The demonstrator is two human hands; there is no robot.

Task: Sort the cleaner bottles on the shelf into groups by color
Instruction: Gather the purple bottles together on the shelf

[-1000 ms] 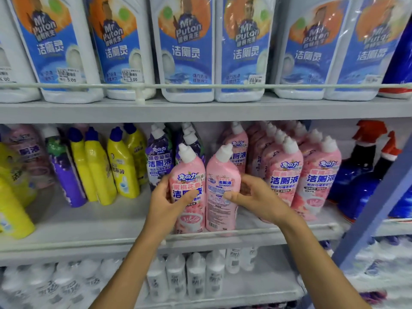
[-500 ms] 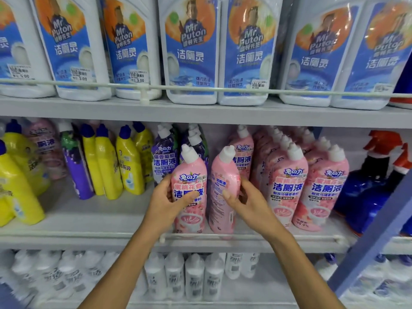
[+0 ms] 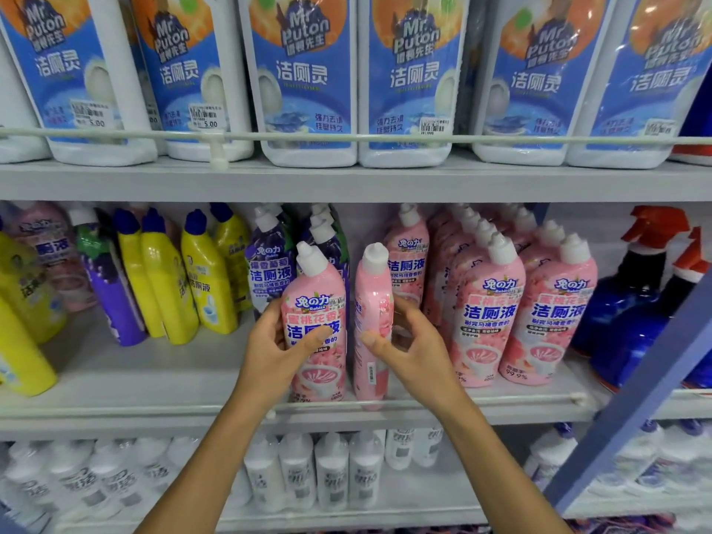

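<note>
From the head view, the left hand [image 3: 277,350] grips a front-facing pink bottle [image 3: 316,302] around its middle, thumb across the label and fingers curled round the far side. Just to the right of it, the right hand [image 3: 410,350] pinches a side-on pink bottle [image 3: 373,302], thumb on its near face and fingers curled behind. The two bottles stand upright, close together but apart, between the hands at the front edge of the middle shelf [image 3: 154,383].

Just right of the right hand stands a packed group of pink bottles [image 3: 495,314], labels forward. Behind and above the left hand are purple bottles [image 3: 269,267]. Further left of the left hand stand yellow bottles [image 3: 173,279] with blue caps, with one more purple bottle and a pink one among them. Well right of the right hand are blue spray bottles [image 3: 632,298] with red triggers.

Above both hands, large white jugs [image 3: 308,79] line the upper shelf. Below the hands, small white bottles [image 3: 331,470] fill the lower shelf.
</note>
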